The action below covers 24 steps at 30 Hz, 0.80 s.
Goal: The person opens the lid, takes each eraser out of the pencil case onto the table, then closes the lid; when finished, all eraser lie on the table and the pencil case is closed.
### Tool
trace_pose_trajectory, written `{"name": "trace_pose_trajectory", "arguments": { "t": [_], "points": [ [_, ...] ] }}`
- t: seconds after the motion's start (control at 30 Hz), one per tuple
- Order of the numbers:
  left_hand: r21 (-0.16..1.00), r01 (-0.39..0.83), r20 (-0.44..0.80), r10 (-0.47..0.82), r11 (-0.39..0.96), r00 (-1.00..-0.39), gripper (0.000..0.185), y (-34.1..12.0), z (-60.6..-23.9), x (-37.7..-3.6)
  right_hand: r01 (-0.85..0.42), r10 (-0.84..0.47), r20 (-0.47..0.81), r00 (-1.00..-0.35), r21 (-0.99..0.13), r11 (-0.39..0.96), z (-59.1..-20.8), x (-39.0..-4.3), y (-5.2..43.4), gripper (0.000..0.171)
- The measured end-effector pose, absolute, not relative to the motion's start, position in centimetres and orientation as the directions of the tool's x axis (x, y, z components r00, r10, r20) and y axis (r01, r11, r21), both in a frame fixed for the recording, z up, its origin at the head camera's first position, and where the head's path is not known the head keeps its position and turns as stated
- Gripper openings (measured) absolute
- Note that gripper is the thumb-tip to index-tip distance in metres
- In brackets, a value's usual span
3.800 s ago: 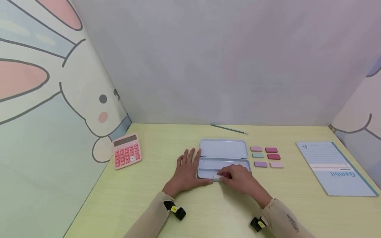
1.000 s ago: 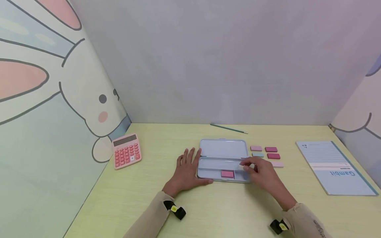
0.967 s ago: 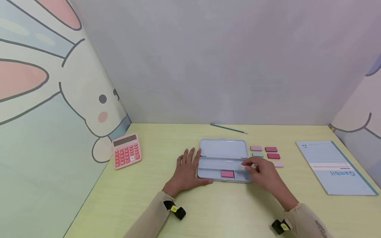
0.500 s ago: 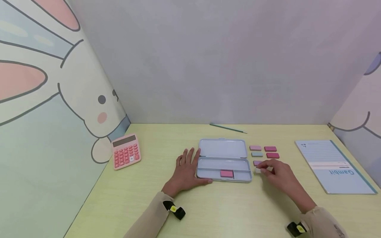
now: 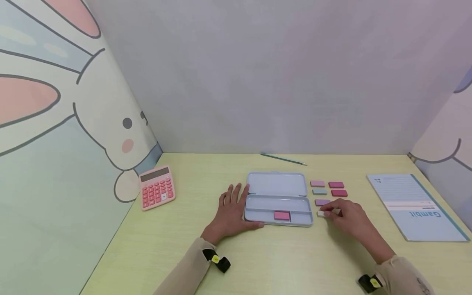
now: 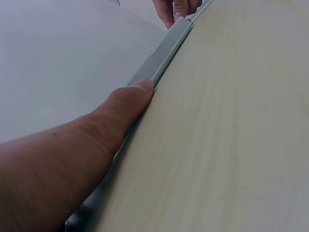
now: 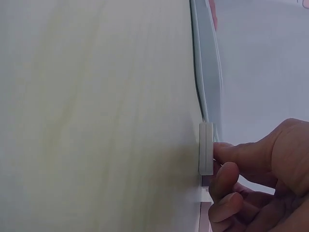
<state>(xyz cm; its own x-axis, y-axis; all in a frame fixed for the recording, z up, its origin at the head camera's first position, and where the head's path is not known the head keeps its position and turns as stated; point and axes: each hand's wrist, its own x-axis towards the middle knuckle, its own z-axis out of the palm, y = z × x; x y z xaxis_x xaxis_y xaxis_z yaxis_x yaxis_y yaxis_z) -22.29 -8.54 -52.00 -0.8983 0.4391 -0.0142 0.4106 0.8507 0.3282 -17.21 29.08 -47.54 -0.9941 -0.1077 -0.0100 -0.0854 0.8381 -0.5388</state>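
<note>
My left hand (image 5: 230, 211) lies with spread, straight fingers along the left side of an open pale blue pencil case (image 5: 258, 215), its thumb on the front rim. The left wrist view shows that thumb pressed against the case wall (image 6: 161, 55). Inside the front compartment sits a pink eraser (image 5: 282, 216) beside a divider. To the right of the case, my right hand (image 5: 348, 217) pinches a small white eraser (image 7: 206, 147) low at the table, just in front of a purple eraser (image 5: 322, 202). My hand covers the light pink eraser's place.
Behind my right hand lie a light pink eraser (image 5: 317, 183), a blue eraser (image 5: 319, 191) and two magenta erasers (image 5: 336, 184). A pencil (image 5: 284, 159) is at the back, a pink calculator (image 5: 157, 187) at the left, and a notebook (image 5: 418, 207) at the far right.
My right hand has left the pencil case and moved right with the white eraser, down beside the purple one. The pink eraser stays in the case. My left hand has held its place.
</note>
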Motion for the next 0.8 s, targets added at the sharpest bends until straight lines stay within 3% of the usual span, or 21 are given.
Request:
{"name": "trace_pose_trajectory", "arguments": {
  "t": [0.8],
  "points": [
    [0.324,0.414,-0.008,0.440,0.850,-0.898,0.129,-8.57,-52.14,-22.40,-0.052,-0.083,-0.035,-0.996,-0.532,0.845,-47.02,-17.06,29.41,0.022]
  ]
}}
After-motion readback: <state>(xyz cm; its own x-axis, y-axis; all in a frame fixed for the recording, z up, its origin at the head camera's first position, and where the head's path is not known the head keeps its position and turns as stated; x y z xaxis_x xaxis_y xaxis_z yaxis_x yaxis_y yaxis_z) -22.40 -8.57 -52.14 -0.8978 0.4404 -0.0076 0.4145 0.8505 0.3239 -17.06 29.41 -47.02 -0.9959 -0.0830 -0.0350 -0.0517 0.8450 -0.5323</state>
